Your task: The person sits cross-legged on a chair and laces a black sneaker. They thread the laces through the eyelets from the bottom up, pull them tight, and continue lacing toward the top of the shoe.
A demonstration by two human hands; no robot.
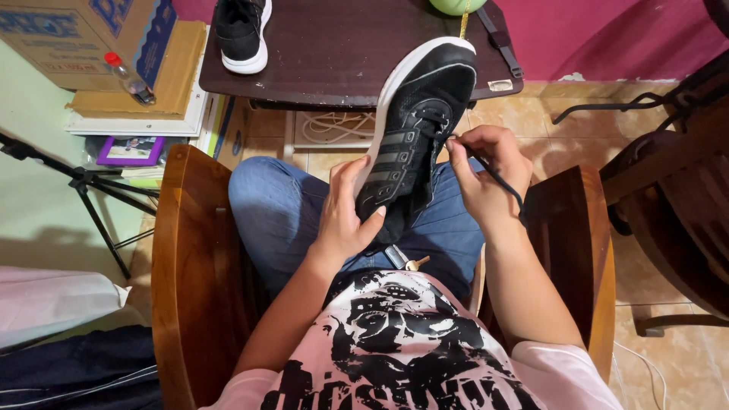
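Observation:
A black sneaker (416, 121) with a white sole and grey side stripes is held over my lap, toe pointing away. My left hand (345, 209) grips its heel and sole from the left side. My right hand (486, 171) pinches a black shoelace (503, 181) at the eyelets on the shoe's right side; the lace trails down past my wrist. I sit in a wooden armchair (190, 258) in blue jeans, with keys (406, 262) at my waist.
A second black sneaker (243, 34) stands on the dark wooden table (334, 68) ahead. Cardboard boxes (76, 34) and a small bottle (127, 77) sit at the upper left, a tripod (91, 190) at the left, another wooden chair (676, 190) at the right.

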